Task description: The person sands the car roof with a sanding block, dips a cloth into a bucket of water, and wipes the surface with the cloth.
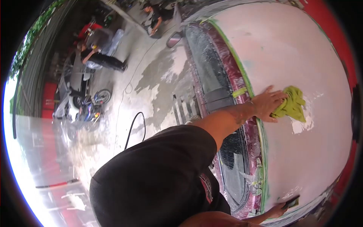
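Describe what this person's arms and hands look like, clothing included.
Both the left hand and right hand look gloveless. The black T-shirt, with a red-and-white print, has a short left sleeve. The left wrist wears a thin band; dark markings, perhaps a tattoo, show on that forearm. The right sleeve can't be made out.

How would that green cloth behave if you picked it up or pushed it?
The green cloth is probably floppy, judging by its loose folds and uneven edges. It may be damp, so a bit heavy for its size, given the shiny patch beside it. Pushed by the hand, it would likely bunch up rather than roll.
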A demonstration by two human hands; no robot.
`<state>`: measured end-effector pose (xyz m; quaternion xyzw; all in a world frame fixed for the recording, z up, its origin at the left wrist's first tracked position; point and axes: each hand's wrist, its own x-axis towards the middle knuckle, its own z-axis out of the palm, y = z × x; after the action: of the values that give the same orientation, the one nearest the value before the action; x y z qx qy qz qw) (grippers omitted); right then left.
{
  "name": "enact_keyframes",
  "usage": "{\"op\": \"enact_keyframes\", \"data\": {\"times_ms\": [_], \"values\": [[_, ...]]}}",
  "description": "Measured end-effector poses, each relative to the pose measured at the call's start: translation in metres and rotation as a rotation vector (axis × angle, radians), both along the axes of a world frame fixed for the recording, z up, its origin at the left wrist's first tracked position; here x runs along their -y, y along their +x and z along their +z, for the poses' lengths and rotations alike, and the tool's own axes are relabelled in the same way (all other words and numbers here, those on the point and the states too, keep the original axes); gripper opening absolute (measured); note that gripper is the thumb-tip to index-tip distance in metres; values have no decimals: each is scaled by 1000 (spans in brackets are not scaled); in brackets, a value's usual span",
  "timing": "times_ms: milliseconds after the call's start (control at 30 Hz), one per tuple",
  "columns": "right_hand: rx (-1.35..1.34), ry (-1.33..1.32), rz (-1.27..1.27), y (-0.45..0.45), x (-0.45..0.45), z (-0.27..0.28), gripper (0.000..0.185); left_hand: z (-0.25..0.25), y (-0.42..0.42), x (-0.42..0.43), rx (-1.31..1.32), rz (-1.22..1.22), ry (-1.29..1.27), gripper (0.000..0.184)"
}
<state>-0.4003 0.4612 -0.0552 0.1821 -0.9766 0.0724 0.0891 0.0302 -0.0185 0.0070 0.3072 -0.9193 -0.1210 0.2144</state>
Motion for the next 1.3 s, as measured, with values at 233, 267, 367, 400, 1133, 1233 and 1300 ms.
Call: {"op": "enact_keyframes", "data": {"times_ms": [233, 267, 367, 400, 1133, 1233, 1300], "values": [[-10, 119, -208, -22, 25, 11, 53, -3, 1, 2, -37, -26, 44, 80], [-11, 129, -217, -19, 27, 11, 53, -3, 2, 2, -33, -25, 46, 80], [-14, 161, -265, -16, 25, 13, 53, 0, 1, 2, -21, -28, 37, 79], [-16, 171, -274, -16, 25, 13, 53, 1, 1, 1, -4, -24, 45, 79], [-216, 591, -215, -5, -1, -37, 37, 6, -4, 2, -107, -22, 46, 89], [-598, 343, -36, 102, 127, -34, 51, 1, -6, 5, -127, -37, -42, 90], [-125, -85, 89, 220, 241, 48, 44, -5, -7, 7, -140, -31, -96, 88]]}}
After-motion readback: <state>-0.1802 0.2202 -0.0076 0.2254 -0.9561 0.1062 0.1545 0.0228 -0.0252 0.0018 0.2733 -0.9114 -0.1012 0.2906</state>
